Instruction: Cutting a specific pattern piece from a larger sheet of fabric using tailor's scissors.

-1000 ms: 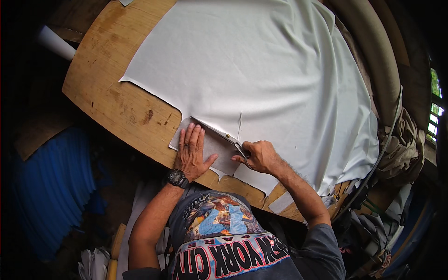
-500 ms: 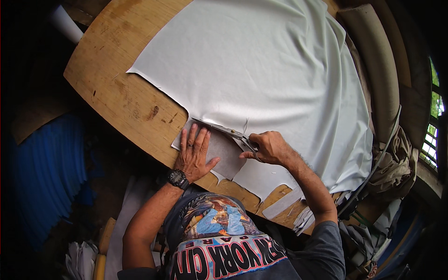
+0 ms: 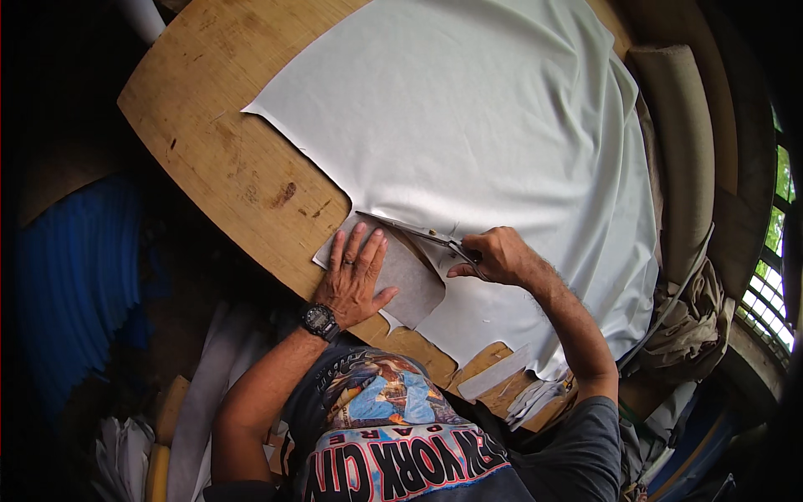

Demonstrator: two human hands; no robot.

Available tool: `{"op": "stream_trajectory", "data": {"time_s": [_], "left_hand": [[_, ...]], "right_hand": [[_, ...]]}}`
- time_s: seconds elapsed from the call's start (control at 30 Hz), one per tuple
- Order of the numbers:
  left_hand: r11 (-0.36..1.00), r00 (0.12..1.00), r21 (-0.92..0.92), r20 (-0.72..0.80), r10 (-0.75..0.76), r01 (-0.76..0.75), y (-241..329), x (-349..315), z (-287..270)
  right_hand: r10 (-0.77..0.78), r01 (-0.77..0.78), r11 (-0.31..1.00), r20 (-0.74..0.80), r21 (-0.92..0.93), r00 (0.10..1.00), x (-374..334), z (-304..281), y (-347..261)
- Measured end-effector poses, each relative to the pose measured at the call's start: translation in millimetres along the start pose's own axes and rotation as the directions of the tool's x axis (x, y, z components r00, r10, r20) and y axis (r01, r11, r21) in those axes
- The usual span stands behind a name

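Note:
A large white sheet of fabric-like material (image 3: 452, 109) spreads over the wooden table, wrinkled toward its right side. My right hand (image 3: 495, 258) grips a pair of scissors (image 3: 427, 233), its long metal blades pointing left along the sheet's cut edge. Under the blades lies a greyish piece (image 3: 410, 289) with a rounded right end, beside the white sheet. My left hand (image 3: 355, 272) rests flat on that piece with fingers spread, its fingertips just below the blade tips. A black watch is on my left wrist.
The wooden tabletop (image 3: 217, 159) shows dark stains at left. White offcuts (image 3: 495, 372) lie at its near edge. A thick beige roll (image 3: 687, 159) stands at right, above crumpled beige cloth (image 3: 690, 309). Blue ribbed material (image 3: 79, 284) hangs at far left, and a barred window is at far right.
The whole view has shifted slightly. The scissor blades look more closed near the corner of the sheet, and both hands stay at nearly the same place on the material.

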State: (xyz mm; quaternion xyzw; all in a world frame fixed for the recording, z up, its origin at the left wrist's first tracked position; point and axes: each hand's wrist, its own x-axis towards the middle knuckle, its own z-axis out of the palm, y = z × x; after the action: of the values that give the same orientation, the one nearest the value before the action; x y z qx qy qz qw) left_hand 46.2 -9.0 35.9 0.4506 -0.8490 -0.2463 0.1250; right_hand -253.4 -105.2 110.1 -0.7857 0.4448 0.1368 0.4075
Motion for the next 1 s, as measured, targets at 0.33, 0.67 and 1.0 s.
{"op": "stream_trajectory", "data": {"time_s": [0.33,0.67,1.0], "left_hand": [[1.000,1.000,0.002,-0.007,-0.003,0.003,-0.5,-1.2,0.7],[1.000,1.000,0.016,0.003,-0.002,0.002,-1.6,0.2,-2.2],[0.999,1.000,0.048,0.020,-0.006,0.005,0.0,-2.4,-0.4]], "right_hand": [[-0.062,0.068,0.991,0.052,-0.114,0.997,26.9,-35.0,-1.2],[-0.188,0.196,0.955,0.054,-0.221,0.981,46.3,-63.3,7.3],[-0.192,0.222,0.916,0.121,-0.333,0.974,64.6,-86.9,-8.7]]}}
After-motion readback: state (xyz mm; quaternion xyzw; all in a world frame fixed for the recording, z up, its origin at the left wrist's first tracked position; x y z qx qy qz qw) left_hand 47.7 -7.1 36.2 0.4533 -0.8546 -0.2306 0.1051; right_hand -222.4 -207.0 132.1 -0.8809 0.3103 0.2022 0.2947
